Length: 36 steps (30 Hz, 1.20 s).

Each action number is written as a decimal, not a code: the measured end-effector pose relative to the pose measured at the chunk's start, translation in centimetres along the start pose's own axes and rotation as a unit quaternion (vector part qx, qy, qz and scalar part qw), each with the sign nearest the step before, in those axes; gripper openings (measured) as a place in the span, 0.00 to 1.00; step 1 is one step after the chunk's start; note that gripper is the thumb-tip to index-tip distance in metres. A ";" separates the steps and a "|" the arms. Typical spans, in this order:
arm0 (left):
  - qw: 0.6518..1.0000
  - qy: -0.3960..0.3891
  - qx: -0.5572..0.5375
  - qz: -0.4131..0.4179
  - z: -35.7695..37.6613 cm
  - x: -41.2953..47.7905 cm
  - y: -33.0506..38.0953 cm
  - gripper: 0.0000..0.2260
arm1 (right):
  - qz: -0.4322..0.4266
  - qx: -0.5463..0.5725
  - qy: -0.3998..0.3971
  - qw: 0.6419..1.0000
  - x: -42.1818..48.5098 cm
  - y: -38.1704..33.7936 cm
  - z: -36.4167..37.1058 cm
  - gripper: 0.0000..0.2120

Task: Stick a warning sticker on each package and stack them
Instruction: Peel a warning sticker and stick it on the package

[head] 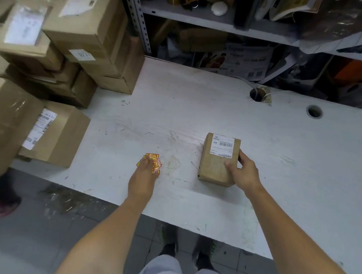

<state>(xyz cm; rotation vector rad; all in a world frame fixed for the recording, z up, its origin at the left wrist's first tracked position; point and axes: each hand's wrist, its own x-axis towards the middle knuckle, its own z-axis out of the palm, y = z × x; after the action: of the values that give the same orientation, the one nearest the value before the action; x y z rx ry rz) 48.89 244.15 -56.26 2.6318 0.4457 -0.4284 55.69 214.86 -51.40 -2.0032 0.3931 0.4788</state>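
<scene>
White table (201,112): right hand (245,173) clasps package (215,166); left hand (143,178) pinches stickers (153,159); boxes (85,32) stacked alongside.

Single wide-angle view from a camera worn on the person's head, facing forward and steeply down. Both bare forearms rise from the bottom edge, close to the lens. The left hand (144,175), gripping stickers (153,159), and the right hand (245,171), holding a package (215,166), sit near the frame's centre. Beyond the fingertips, the white table (202,107) runs up to shelving (214,19) along the top edge. Left of the left fingers, stacked boxes (86,23) crowd the side. Behind the wrists, the floor (23,242) and the person's own shoes (168,249) show.
</scene>
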 end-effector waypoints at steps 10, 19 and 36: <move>0.997 0.013 0.054 0.046 0.0 -1.4 -0.2 0.20 | -0.010 0.005 -0.003 1.000 -0.2 -0.1 -0.1 0.22; 0.998 0.037 0.048 0.026 -1.6 -2.8 0.2 0.13 | 0.000 0.009 -0.012 1.000 -0.2 -0.2 -0.2 0.21; 0.965 0.076 -0.221 0.123 -4.8 2.3 15.7 0.13 | 0.033 -0.101 -0.009 0.994 0.1 -3.1 -3.1 0.27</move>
<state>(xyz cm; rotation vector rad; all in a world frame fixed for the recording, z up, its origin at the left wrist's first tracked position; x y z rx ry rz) 57.92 233.48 -47.32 2.2494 0.2220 -0.0379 57.74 213.50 -47.81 -2.1845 0.4151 0.5975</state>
